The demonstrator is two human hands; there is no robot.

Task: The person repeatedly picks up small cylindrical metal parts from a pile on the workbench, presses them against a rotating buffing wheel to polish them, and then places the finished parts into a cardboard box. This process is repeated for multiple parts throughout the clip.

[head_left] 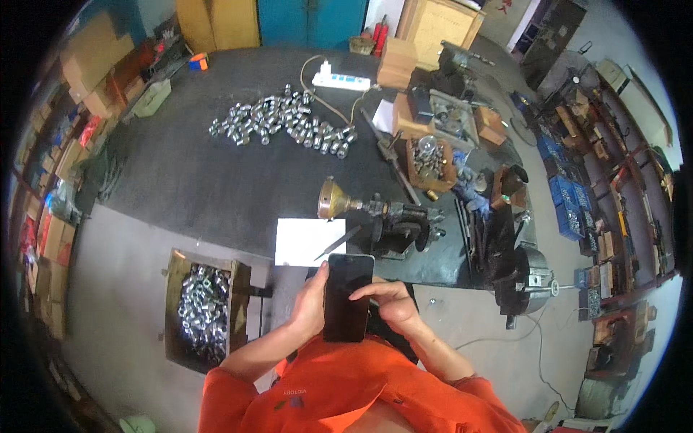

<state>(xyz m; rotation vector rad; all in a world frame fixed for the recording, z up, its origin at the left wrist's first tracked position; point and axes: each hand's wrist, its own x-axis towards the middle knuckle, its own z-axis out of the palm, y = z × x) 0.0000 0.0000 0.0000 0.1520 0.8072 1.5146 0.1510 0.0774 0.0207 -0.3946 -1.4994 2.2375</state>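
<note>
A dark smartphone (346,307) stands upright in front of my body, its screen black. My left hand (310,307) is closed around the phone's left edge, thumb near the top corner. My right hand (395,304) holds nothing; its index finger reaches out over the screen while the other fingers curl in. Just beyond the phone, a white sheet of paper (297,242) lies at the bench's near edge. A slim, dark pointed tool (339,242) rests across it. To the right is a bench-mounted metal device (401,227) with a brass-coloured cup (330,198).
Shiny metal fittings (271,119) lie heaped on the dark bench (238,177). A wooden box (240,303) of similar fittings stands at lower left. A white power strip (341,81) sits behind, its cord trailing. At right are a parts basket (431,162) and a vise (530,278).
</note>
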